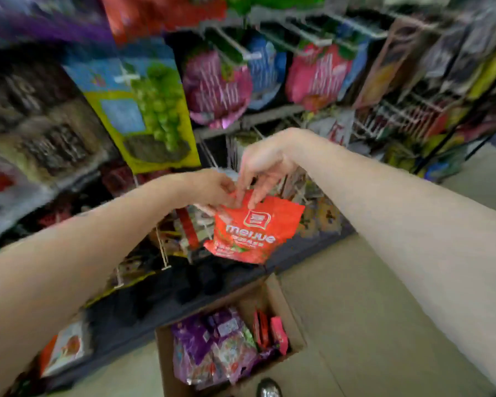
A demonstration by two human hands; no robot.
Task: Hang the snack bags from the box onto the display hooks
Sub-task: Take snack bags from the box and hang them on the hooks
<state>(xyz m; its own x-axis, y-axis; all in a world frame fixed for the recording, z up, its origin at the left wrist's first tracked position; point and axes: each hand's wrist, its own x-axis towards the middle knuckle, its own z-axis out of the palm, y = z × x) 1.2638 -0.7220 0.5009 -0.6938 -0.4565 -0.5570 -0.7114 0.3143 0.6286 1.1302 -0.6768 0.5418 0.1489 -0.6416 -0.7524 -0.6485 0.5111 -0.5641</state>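
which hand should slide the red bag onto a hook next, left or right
Probably the right hand: its fingers pinch the red bag at the top edge from above, nearest the display hooks. The left hand grips only the top corner, steadying it.

At the centre of the frame, the left hand (212, 189) and right hand (265, 164) both pinch the top edge of a red snack bag (255, 230), held in front of the blurred display rack (269, 118). At lower centre, an open cardboard box (287, 310) on the floor holds purple and red bags (212, 345).
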